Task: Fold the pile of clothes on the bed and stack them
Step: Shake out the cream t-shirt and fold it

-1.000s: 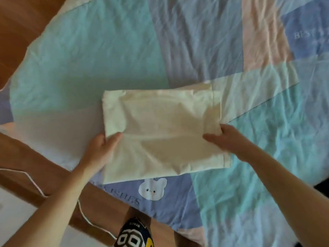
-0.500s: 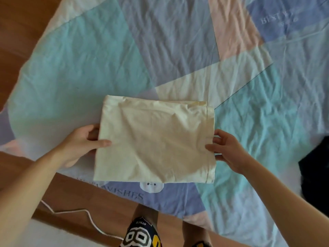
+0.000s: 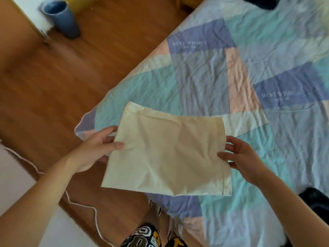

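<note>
A folded cream garment [image 3: 169, 154] is held flat above the near corner of the bed [image 3: 231, 86]. My left hand [image 3: 96, 148] grips its left edge, thumb on top and fingers underneath. At the right edge my right hand [image 3: 240, 155] pinches the cloth, thumb on top, fingers spread behind. The bed has a patchwork cover in teal, blue, pink and cream. A dark garment [image 3: 315, 198] lies on the bed at the right edge of the view, and another dark piece [image 3: 258, 1] shows at the far top.
Wooden floor [image 3: 53, 77] lies left of the bed. A blue cylindrical bin [image 3: 60, 16] stands on it at the top left. A white cord [image 3: 80, 205] trails across the floor near my legs.
Both hands have lifted the folded cream garment off the bed and carried it toward the bed's left corner. The view has swung left, bringing the floor and bin into sight.
</note>
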